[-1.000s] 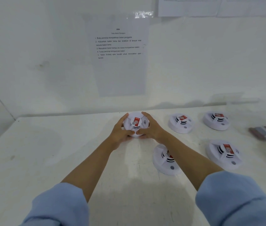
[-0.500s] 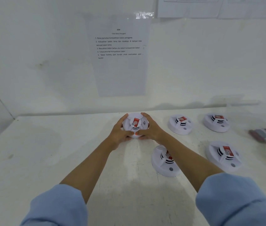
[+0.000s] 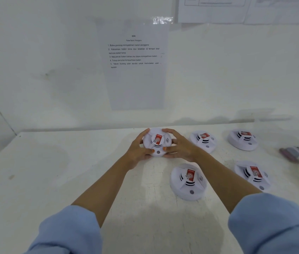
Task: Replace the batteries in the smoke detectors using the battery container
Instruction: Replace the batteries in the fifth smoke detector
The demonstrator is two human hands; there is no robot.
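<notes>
Scuffed white bench (image 3: pixel 44 180) set against a white wall (image 3: pixel 35 52) with a taped instruction sheet (image 3: pixel 135 85) — left hand (image 3: pixel 137 152) and right hand (image 3: pixel 180 148) grip one smoke detector (image 3: pixel 157 142) near the back edge, four more detectors (image 3: pixel 188 182) rightward, blurred battery container (image 3: pixel 298 153) at the right edge.

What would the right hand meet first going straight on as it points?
The smoke detector it grips: the right hand points forward-left into it, with the left hand gripping the far side. Depth beyond is unclear.
</notes>
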